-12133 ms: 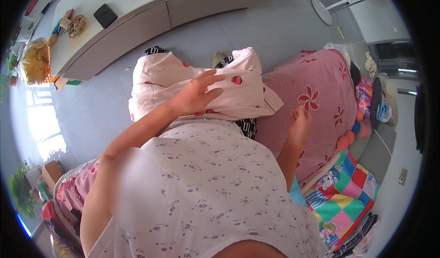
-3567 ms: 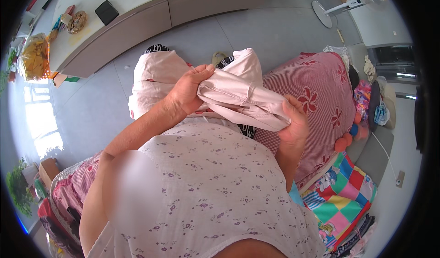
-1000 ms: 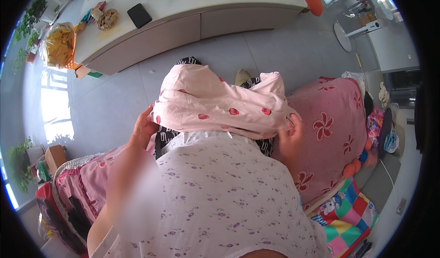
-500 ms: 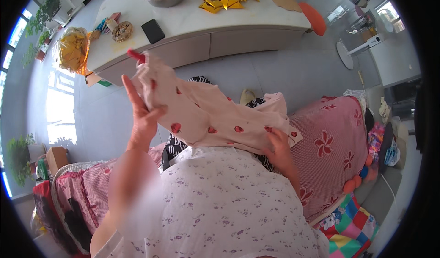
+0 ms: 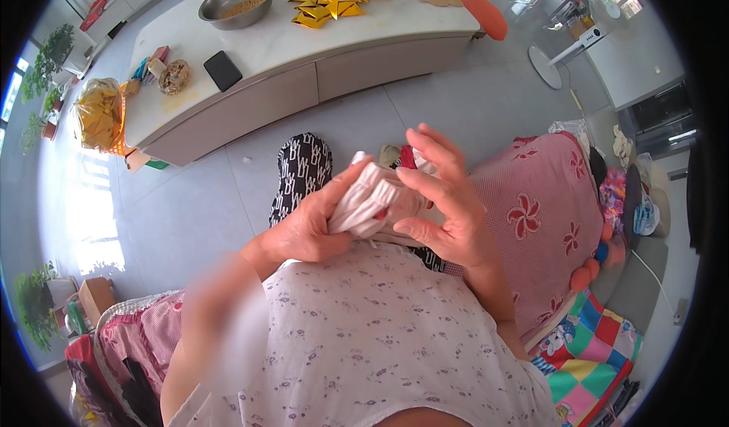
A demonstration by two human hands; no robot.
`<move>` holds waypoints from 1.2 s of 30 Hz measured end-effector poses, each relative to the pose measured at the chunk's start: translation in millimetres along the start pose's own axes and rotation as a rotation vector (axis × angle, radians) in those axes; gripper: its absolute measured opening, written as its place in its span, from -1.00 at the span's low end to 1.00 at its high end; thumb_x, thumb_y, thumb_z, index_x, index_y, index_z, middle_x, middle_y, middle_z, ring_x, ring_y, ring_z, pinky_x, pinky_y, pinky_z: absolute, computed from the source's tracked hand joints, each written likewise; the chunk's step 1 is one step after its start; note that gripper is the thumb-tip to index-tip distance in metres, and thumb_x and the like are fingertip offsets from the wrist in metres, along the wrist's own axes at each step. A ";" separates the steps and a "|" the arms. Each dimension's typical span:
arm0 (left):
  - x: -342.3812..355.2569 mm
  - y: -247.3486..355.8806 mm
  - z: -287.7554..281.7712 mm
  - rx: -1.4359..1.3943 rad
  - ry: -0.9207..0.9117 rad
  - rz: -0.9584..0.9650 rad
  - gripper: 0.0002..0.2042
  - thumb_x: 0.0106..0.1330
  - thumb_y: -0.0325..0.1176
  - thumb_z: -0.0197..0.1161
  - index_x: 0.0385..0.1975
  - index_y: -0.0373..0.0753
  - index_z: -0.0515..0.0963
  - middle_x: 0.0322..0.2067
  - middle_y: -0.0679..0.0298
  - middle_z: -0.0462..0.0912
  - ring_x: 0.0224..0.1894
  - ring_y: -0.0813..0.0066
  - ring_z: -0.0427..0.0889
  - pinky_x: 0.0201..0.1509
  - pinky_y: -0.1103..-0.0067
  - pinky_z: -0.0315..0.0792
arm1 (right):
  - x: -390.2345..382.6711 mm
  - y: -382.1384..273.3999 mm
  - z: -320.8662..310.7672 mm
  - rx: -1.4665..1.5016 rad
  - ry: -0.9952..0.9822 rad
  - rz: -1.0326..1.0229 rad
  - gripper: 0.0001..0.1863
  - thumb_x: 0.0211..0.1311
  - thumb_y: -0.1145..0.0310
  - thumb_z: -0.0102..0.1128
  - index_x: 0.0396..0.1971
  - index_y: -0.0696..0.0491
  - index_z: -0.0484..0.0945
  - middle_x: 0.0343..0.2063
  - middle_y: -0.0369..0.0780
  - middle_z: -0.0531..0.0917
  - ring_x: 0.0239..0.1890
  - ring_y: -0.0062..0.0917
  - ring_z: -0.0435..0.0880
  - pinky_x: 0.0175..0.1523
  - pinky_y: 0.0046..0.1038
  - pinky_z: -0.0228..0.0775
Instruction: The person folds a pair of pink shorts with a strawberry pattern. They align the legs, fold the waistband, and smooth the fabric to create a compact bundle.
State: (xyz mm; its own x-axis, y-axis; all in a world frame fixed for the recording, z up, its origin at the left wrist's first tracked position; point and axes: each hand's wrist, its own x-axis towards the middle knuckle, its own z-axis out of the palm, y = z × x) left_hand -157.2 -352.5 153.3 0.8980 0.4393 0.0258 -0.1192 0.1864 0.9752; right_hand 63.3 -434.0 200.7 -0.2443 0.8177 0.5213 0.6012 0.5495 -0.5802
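A pale pink garment (image 5: 366, 207) with red strawberry prints is bunched over my lap, its gathered edge facing up. My left hand (image 5: 307, 230) is closed around its left side, the thumb lying along the top. On the other side, my right hand (image 5: 449, 213) has its fingers spread, with thumb and fingertips beside the bundle; whether they touch the cloth I cannot tell. A bit of red and white cloth shows behind the right fingers. Most of the garment is folded up or hidden by my hands.
Ahead stands a white-topped table (image 5: 266, 55) with a steel bowl (image 5: 239, 6) of grains, gold packets (image 5: 334, 2) and a black phone (image 5: 222, 71). A red patterned cover (image 5: 524, 207) lies on the seat to my right, near a colourful checked cloth (image 5: 592, 359). A white fan (image 5: 547, 66) stands farther off.
The garment was stretched out between my hands, its left end raised. Now it is bunched compactly before me. My left hand came down and right; my right hand rose and opened off the cloth.
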 end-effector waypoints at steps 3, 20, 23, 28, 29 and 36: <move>5.6 9.6 3.8 0.121 -0.100 0.003 -0.16 -0.09 -0.72 -0.01 0.37 -0.26 0.03 0.20 0.22 0.35 0.22 0.47 0.35 0.28 0.59 0.16 | -0.2 6.0 1.7 0.228 -0.086 0.102 -0.28 -0.08 0.34 0.48 0.13 0.17 0.37 0.23 -0.04 0.27 0.29 -0.23 0.23 0.23 -0.31 0.23; 6.4 -4.1 3.4 0.078 -0.218 0.193 -0.04 -0.11 -0.80 -0.06 0.42 0.01 -0.05 0.22 0.27 0.37 0.20 0.43 0.39 0.27 0.57 0.22 | -21.7 18.1 -12.3 0.451 -0.210 0.079 -0.51 -0.07 0.38 0.46 -0.09 0.17 0.53 0.14 -0.05 0.40 0.11 -0.32 0.45 0.13 -0.37 0.32; 6.7 -6.7 6.1 0.081 -0.212 0.203 -0.04 -0.12 -0.80 -0.06 0.42 0.03 -0.04 0.21 0.27 0.37 0.20 0.44 0.38 0.28 0.56 0.21 | -19.0 16.7 -10.1 0.448 -0.270 0.109 -0.57 -0.05 0.36 0.45 -0.16 0.16 0.54 0.15 -0.05 0.38 0.12 -0.30 0.43 0.14 -0.33 0.30; 8.9 -9.6 4.6 0.204 -0.273 0.198 -0.03 -0.11 -0.84 -0.02 0.42 -0.02 -0.07 0.16 0.16 0.43 0.14 0.36 0.46 0.19 0.56 0.31 | -20.9 17.6 -10.6 0.392 -0.272 0.083 -0.69 -0.09 0.37 0.46 -0.36 0.13 0.54 0.13 -0.03 0.40 0.09 -0.29 0.44 0.12 -0.32 0.31; 9.4 -9.4 5.0 0.234 -0.264 0.194 -0.03 -0.11 -0.84 -0.01 0.42 -0.02 -0.07 0.15 0.15 0.44 0.13 0.36 0.48 0.17 0.56 0.34 | -21.0 18.0 -10.4 0.365 -0.260 0.050 -0.71 -0.10 0.37 0.46 -0.40 0.13 0.54 0.13 -0.03 0.41 0.08 -0.28 0.45 0.11 -0.33 0.32; 13.2 -9.1 9.7 0.367 -0.244 0.325 -0.05 -0.14 -0.78 0.01 0.41 -0.04 -0.01 0.02 0.09 0.55 -0.08 0.18 0.63 0.00 0.50 0.48 | -17.3 5.5 -11.1 0.363 -0.210 0.122 -0.75 -0.08 0.37 0.45 -0.46 0.10 0.53 0.05 -0.01 0.46 0.02 -0.27 0.52 0.05 -0.33 0.38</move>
State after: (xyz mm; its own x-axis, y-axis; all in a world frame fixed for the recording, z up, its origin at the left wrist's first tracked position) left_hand -140.1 -356.9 146.8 0.9169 0.1985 0.3461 -0.2903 -0.2632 0.9200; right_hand 79.3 -447.0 195.4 -0.3601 0.8768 0.3186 0.3381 0.4409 -0.8314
